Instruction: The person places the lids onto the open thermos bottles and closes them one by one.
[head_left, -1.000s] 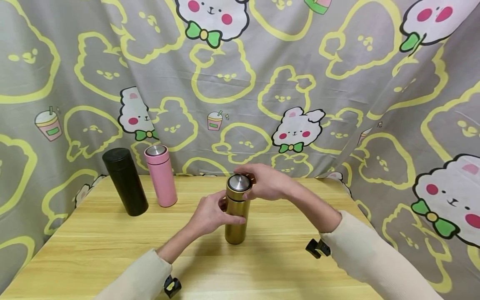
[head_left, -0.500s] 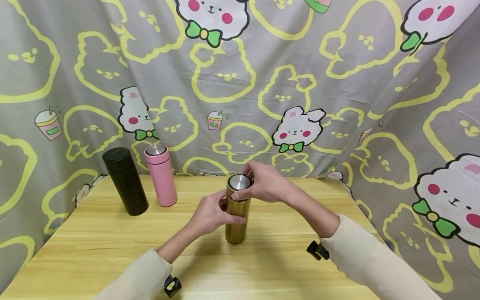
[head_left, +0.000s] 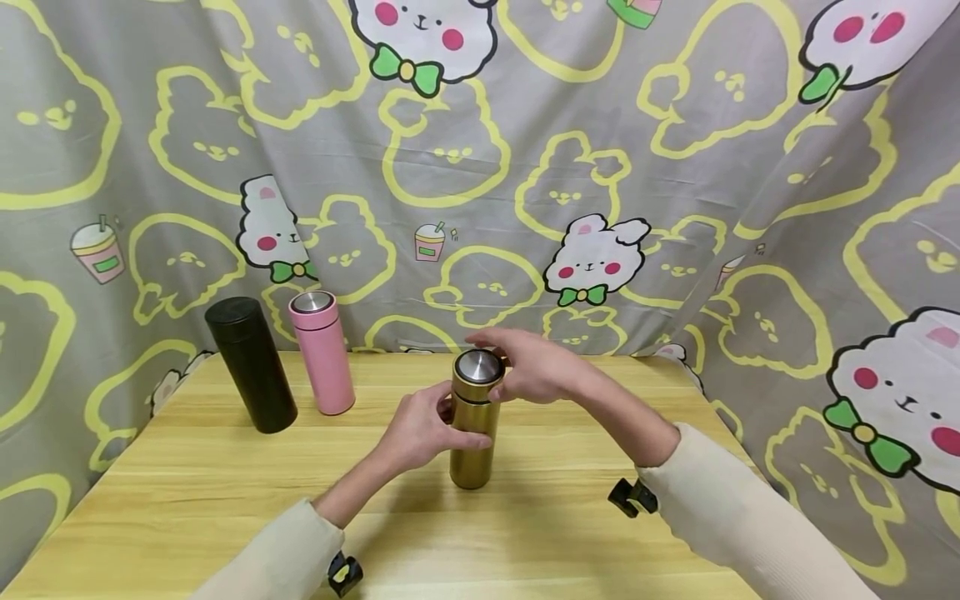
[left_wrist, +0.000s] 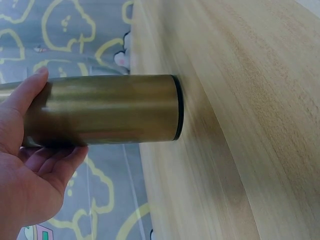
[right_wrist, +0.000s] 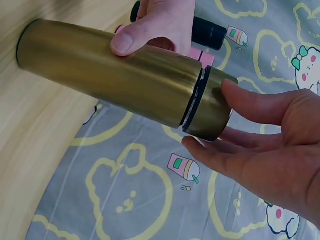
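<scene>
A gold thermos bottle (head_left: 472,446) stands upright on the wooden table, its silver-topped lid (head_left: 480,367) still on the body. My left hand (head_left: 420,432) holds the body at mid-height, thumb across the front and fingers behind. From the right, my right hand (head_left: 542,367) grips the lid between thumb and fingers. In the right wrist view the thumb (right_wrist: 255,102) lies on one side of the lid (right_wrist: 212,105) and the fingers on the other. A dark seam with a thin silver line shows between lid and body. The left wrist view shows the bottle's black-rimmed base (left_wrist: 179,107) against the tabletop.
At the back left of the table (head_left: 225,517) stand a black bottle (head_left: 255,367) and a pink bottle (head_left: 324,358) with a silver-topped lid, side by side. A grey cartoon-print curtain (head_left: 465,225) hangs behind and along both sides.
My right thumb swung across the lid's front to the left, then back to the right, while the fingers behind went the opposite way. The left hand and bottle stayed in place.
</scene>
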